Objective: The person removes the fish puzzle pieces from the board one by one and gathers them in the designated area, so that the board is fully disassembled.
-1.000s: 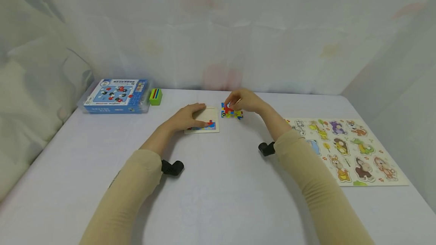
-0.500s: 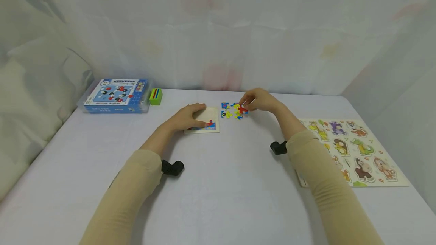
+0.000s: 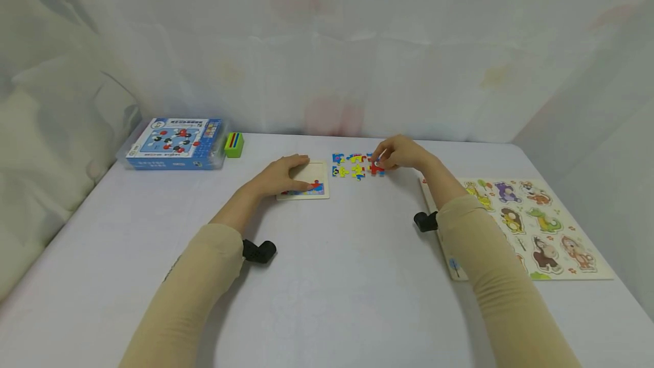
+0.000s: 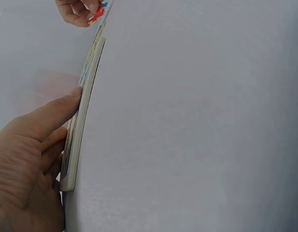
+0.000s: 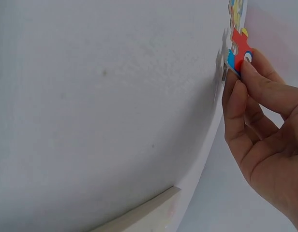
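Observation:
In the head view my left hand (image 3: 278,178) holds a small wooden puzzle tray (image 3: 319,172); its thumb lies over the picture pieces along the near side and its fingers reach toward the far edge. The left wrist view shows the tray (image 4: 83,121) edge-on beneath the thumb. To the right of it, my right hand (image 3: 401,153) pinches a red puzzle piece (image 3: 377,168) low at the table. The right wrist view shows thumb and fingertips on this red piece (image 5: 242,50), which carries blue and white. Several yellow and blue puzzle pieces (image 3: 342,172) lie between tray and right hand.
A large animal puzzle board (image 3: 544,231) lies on the right, partly under the right forearm. At the back left stand a blue boxed kit (image 3: 174,143) and a small green block (image 3: 234,145) with coloured stripes. A curtain (image 3: 327,61) hangs behind the table.
My right hand has moved right with the red piece, away from the cluster, uncovering the yellow and blue pieces. The left hand and the tray have stayed in place.

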`<state>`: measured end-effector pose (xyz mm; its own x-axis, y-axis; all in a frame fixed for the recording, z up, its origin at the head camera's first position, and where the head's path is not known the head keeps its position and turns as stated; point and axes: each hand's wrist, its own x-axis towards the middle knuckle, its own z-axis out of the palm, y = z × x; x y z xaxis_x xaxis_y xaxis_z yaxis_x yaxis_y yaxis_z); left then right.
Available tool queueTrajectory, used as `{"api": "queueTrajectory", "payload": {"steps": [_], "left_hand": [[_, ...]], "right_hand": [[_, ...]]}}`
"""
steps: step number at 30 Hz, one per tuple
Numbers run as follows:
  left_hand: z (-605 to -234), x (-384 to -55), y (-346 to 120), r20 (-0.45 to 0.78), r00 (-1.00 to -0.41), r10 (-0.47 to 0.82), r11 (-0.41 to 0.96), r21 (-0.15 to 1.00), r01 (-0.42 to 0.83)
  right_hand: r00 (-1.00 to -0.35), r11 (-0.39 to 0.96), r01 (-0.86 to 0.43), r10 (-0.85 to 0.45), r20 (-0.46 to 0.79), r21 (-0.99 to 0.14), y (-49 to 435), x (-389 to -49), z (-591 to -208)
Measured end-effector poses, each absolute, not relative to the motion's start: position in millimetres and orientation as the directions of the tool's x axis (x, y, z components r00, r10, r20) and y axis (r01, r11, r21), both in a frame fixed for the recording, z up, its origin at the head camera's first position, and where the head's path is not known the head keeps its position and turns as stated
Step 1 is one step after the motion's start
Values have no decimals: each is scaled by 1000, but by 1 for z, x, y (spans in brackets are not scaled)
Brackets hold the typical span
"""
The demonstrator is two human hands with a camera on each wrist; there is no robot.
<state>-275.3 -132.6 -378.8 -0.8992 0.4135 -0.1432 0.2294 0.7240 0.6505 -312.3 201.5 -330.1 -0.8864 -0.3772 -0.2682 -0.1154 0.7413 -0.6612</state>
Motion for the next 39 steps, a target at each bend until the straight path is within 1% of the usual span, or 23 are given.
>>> {"api": "queueTrajectory", "payload": {"steps": [12,21,39], "left_hand": [[-380,-277,-133,-144,-898,415,726,648,231],[-380,-277,-133,-144,-897,417,725,648,233],[-380,-276,-132,-146,-898,415,728,645,231]], "right_hand": [[-891,755,-101,-358,-278,-648,202,-313,-336],[-897,780,-102,-340,-282,-618,201,-315,-339],[-906,783,-109,-331,-262,-612,200,-314,-339]]}}
